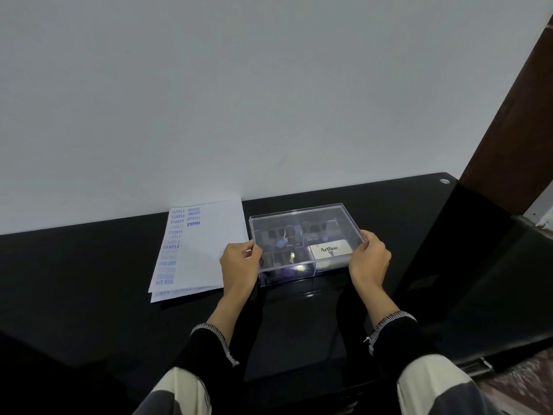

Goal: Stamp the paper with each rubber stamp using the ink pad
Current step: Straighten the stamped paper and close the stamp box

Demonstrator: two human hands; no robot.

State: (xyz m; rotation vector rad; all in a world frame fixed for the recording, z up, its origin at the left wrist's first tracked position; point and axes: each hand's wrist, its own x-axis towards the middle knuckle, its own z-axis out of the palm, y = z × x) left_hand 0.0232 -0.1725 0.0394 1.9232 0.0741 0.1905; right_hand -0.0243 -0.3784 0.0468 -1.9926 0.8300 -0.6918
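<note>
Clear glossy plastic box point(302, 235), matt white paper point(206, 244), glossy black table point(89, 280)

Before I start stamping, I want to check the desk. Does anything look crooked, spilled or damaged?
Nothing is spilled or broken. The white paper sheets are not squared: the lower sheet sticks out at the near edge. The left hand and right hand hold the closed clear plastic box of stamps on the black desk.

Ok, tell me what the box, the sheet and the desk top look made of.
Box: clear hard plastic by the look, its contents visible through the glossy lid and walls. Sheet: thin white matte paper bearing blue stamp marks. Desk top: glossy black, mirror-like; glass or lacquer, can't tell.
</note>
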